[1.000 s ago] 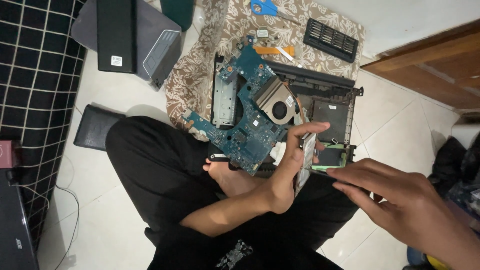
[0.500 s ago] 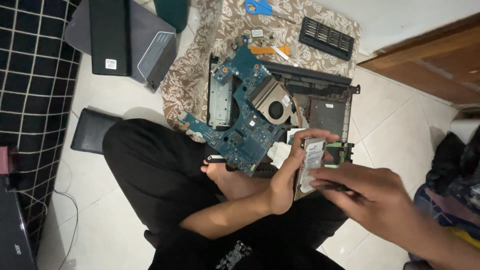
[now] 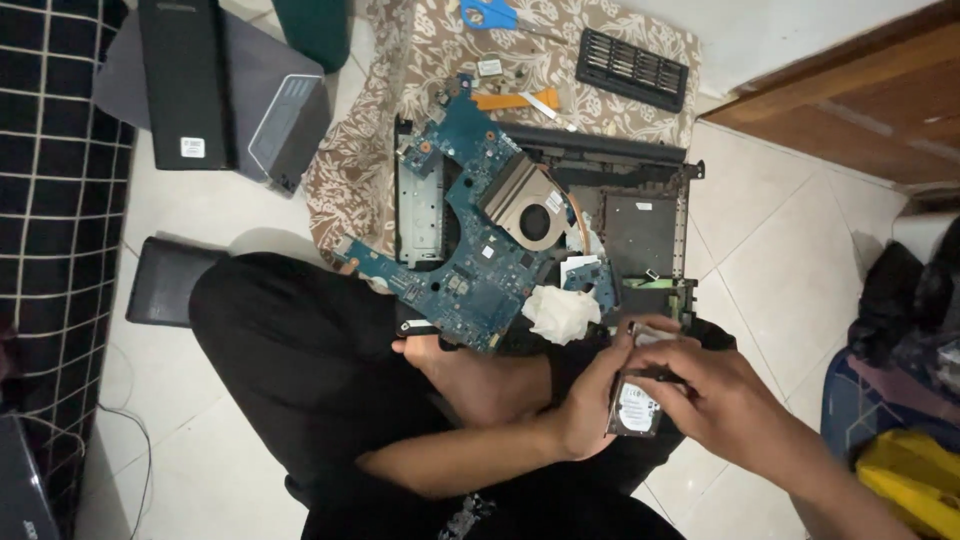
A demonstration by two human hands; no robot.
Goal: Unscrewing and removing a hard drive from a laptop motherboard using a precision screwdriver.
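Note:
I sit cross-legged on a tiled floor. Both hands hold a small silver hard drive (image 3: 634, 411) with a white round label, above my lap at the lower right. My left hand (image 3: 590, 400) grips its left edge from beneath. My right hand (image 3: 725, 400) closes over its right side and top. Just beyond lies a blue laptop motherboard (image 3: 470, 240) with a copper fan, tilted over the open black laptop base (image 3: 640, 230). A crumpled white tissue (image 3: 562, 312) rests at the board's near edge.
A patterned cloth (image 3: 430, 60) under the laptop carries blue scissors (image 3: 490, 15), an orange pry tool (image 3: 515, 100) and a black vent grille (image 3: 632, 68). A grey box with a black slab (image 3: 215, 85) sits upper left, a dark pad (image 3: 165, 280) left, and bags (image 3: 900, 400) right.
My right hand came in from the right and took hold of the drive with the left. The drive dropped lower toward my lap and turned its labelled face up.

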